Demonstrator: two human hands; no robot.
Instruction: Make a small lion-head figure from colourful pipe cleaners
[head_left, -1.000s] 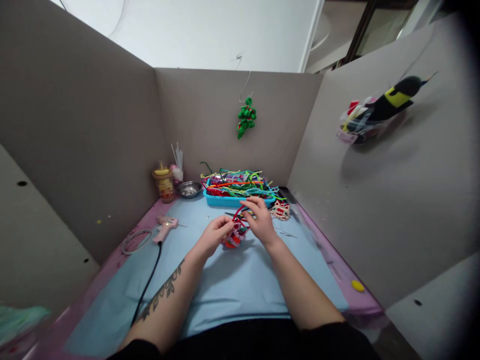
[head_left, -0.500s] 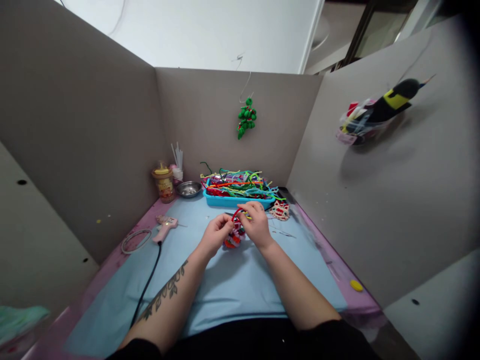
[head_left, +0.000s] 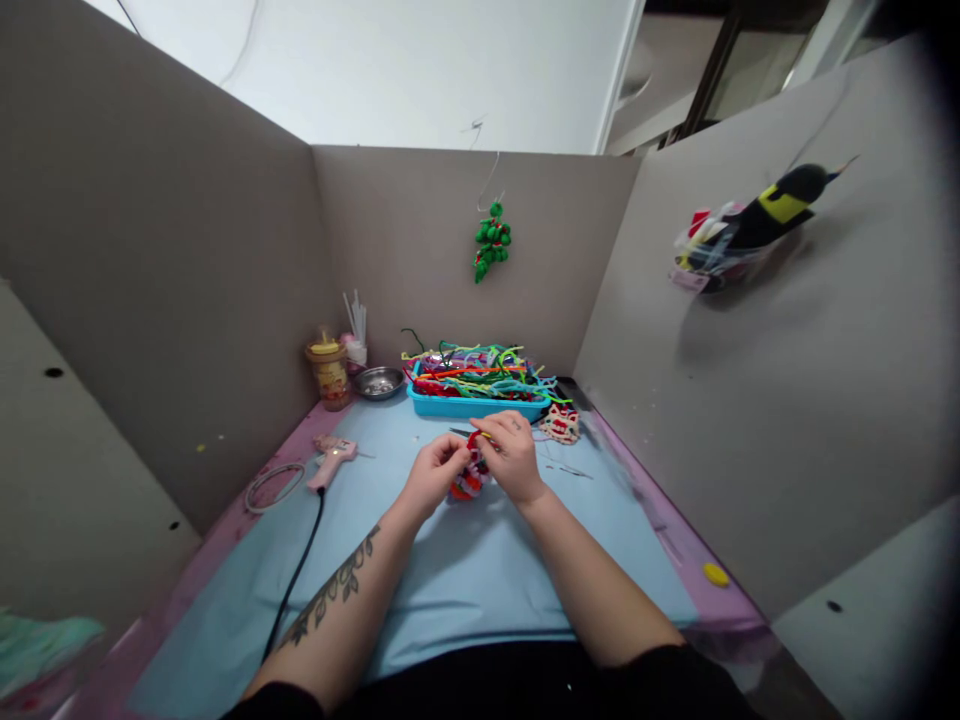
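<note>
Between my hands, over the middle of the blue-covered table, is a small multicoloured pipe-cleaner figure (head_left: 466,487) in orange, lilac and red. A red pipe cleaner (head_left: 474,438) curves at its top. My left hand (head_left: 433,472) is closed in a pinch at the figure's upper left side. From the right, my right hand (head_left: 514,462) pinches the red pipe cleaner near its bend. The fingers partly cover the figure. Behind the hands, dark scissors blades (head_left: 460,432) and a bit of yellow handle show.
A blue tray (head_left: 480,408) of loose pipe cleaners stands behind my hands. A pink glue gun (head_left: 331,464), its cord, a metal bowl (head_left: 379,382) and a lidded cup (head_left: 330,375) are on the left. A finished face-like piece (head_left: 560,424) and tweezers (head_left: 574,471) lie right.
My right hand has come slightly down and left, toward my left hand. The red pipe cleaner's raised loop is now lower and tighter against the figure.
</note>
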